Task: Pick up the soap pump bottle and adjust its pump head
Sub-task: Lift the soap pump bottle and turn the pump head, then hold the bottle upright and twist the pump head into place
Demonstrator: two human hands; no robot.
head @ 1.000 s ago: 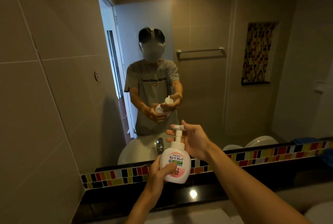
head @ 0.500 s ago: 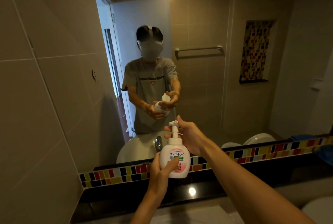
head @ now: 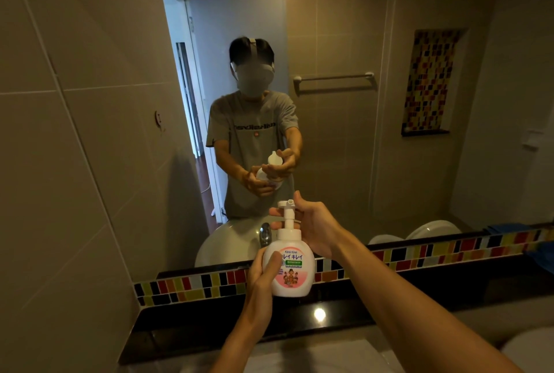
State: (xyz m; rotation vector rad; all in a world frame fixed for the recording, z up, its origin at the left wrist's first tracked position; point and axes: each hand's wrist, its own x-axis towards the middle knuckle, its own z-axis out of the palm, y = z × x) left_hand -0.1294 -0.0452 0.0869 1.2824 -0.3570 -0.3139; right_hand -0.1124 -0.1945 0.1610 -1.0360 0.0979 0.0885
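Observation:
A white soap pump bottle with a pink label is held upright in the air above the dark counter. My left hand wraps the bottle's body from the left, thumb across the label. My right hand sits behind the white pump head, with fingers curled around its stem and nozzle. The nozzle points toward me and slightly right. The mirror repeats both hands and the bottle.
A large mirror fills the wall ahead above a strip of coloured mosaic tiles. A black counter ledge runs below it. A tiled wall stands close on the left. A pale basin edge lies beneath my arms.
The bottle has turned slightly upright and sits a little lower in view. My right hand stays at the pump head, whose nozzle has swung from pointing right toward me.

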